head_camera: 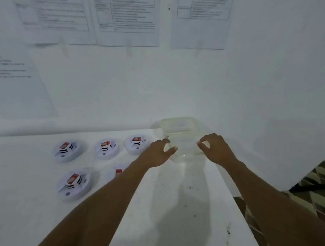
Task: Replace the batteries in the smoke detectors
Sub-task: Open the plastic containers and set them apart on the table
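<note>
A clear plastic container [181,126] with a lid stands at the back of the white table [173,206], close to the wall. My left hand [156,154] grips its left side with thumb and fingers curled round the edge. My right hand [217,148] holds its right side with curled fingers. Several round white smoke detectors lie face down to the left, each showing a red and white battery: one [66,150], another [106,147], a third [137,144], and one nearer [74,184]. Another detector [118,172] is partly hidden behind my left forearm.
Printed sheets [124,18] hang on the white wall behind the table. The table's right edge [234,204] runs diagonally, with patterned flooring [314,189] beyond it. Small dark marks dot the tabletop.
</note>
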`<action>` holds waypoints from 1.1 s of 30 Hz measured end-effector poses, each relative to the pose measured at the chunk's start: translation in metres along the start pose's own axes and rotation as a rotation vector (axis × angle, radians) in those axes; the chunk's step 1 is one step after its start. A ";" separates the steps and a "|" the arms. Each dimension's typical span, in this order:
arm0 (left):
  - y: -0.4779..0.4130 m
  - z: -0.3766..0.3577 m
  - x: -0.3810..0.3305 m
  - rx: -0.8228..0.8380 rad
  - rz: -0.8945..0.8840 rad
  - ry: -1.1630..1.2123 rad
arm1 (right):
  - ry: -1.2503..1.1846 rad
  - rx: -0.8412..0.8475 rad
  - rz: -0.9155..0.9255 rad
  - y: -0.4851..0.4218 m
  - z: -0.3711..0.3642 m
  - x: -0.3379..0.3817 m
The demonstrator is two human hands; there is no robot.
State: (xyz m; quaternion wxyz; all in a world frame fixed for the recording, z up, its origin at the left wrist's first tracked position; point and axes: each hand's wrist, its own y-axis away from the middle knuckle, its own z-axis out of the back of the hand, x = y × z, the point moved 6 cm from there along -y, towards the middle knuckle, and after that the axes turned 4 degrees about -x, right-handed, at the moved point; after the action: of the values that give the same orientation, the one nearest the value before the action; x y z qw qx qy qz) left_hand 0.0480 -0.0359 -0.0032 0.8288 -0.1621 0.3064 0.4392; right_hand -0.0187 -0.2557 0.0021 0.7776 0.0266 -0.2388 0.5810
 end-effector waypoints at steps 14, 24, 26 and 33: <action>0.031 -0.014 0.028 -0.345 0.204 0.538 | -0.605 0.045 -0.233 0.044 -0.016 0.001; 0.034 -0.010 0.030 -0.212 0.181 0.629 | -0.943 0.320 -0.299 0.039 -0.026 0.002; 0.034 -0.009 0.028 -0.212 0.160 0.575 | -0.963 0.353 -0.311 0.039 -0.026 0.003; 0.031 -0.012 0.022 -0.211 0.027 0.329 | -0.686 0.110 -0.208 0.039 -0.014 0.010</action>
State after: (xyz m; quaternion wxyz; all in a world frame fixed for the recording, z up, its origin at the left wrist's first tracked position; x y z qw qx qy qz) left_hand 0.0274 -0.0114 -0.0262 0.7400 -0.3136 0.3923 0.4474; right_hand -0.0476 -0.2296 -0.0149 0.7045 0.2859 -0.4504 0.4680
